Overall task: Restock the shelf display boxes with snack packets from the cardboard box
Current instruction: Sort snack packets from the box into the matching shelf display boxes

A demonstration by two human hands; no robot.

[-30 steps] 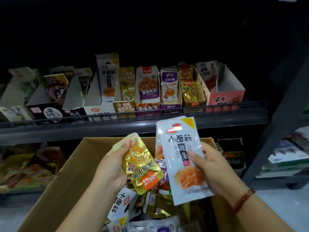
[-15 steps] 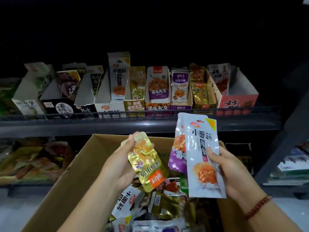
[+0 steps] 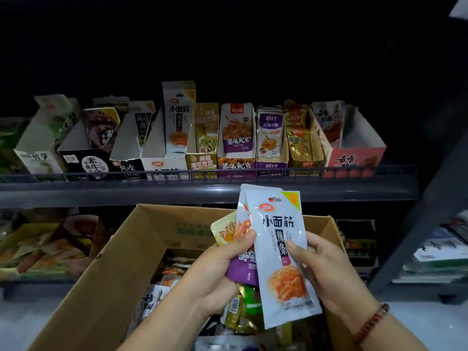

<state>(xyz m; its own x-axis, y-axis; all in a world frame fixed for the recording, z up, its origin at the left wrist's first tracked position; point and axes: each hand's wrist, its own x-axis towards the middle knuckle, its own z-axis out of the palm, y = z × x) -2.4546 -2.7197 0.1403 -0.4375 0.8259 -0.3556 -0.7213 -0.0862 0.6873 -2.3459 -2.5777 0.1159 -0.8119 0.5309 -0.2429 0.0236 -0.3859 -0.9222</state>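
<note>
The right hand (image 3: 326,272) pinches the white gluten-strip packet (image 3: 281,252) by its right edge, thumb on the face and fingers behind. The left hand (image 3: 217,272) grips the purple squid packet (image 3: 243,264) fanned just behind it, and seems to hold the yellow packet (image 3: 224,230) peeking out at the left as well. All three are held above the open cardboard box (image 3: 141,239), which holds many more loose packets.

The step in hand looks like sorting by flavour before shelving. To do it well, part the packets cleanly so each hand carries a single sort. The white one belongs in the white display box (image 3: 164,160), where an identical packet stands upright; the purple one in the purple squid display box (image 3: 236,164) further right. Lift each packet over the shelf rail (image 3: 101,173) and slide it in upright, label forward, behind the stock already there. The thin film is slippery, so hold by the sealed edge.
</note>
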